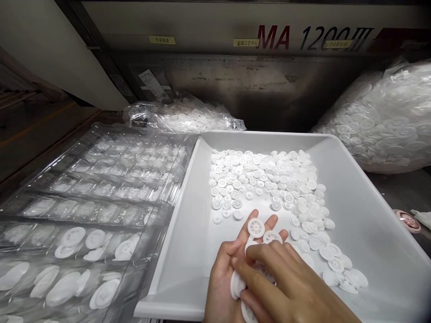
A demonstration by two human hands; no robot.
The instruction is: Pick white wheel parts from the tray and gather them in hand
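Note:
My left hand (pixel 222 280) lies palm up at the near edge of a white tray and holds several white spoked plastic discs. One disc (pixel 256 227) rests on its fingers. My right hand (pixel 286 282) is curled over the left, its fingers and thumb closed around discs there, which are partly hidden. A loose spread of similar discs (pixel 266 179) covers the tray floor just beyond my fingertips and runs down its right side.
Left of the white tray (pixel 175 233) lies a clear plastic blister tray (pixel 87 202) with discs in some pockets. Bags of white discs (pixel 380 121) sit behind and right. A machine panel marked MA 1200 III (pixel 313 38) stands beyond.

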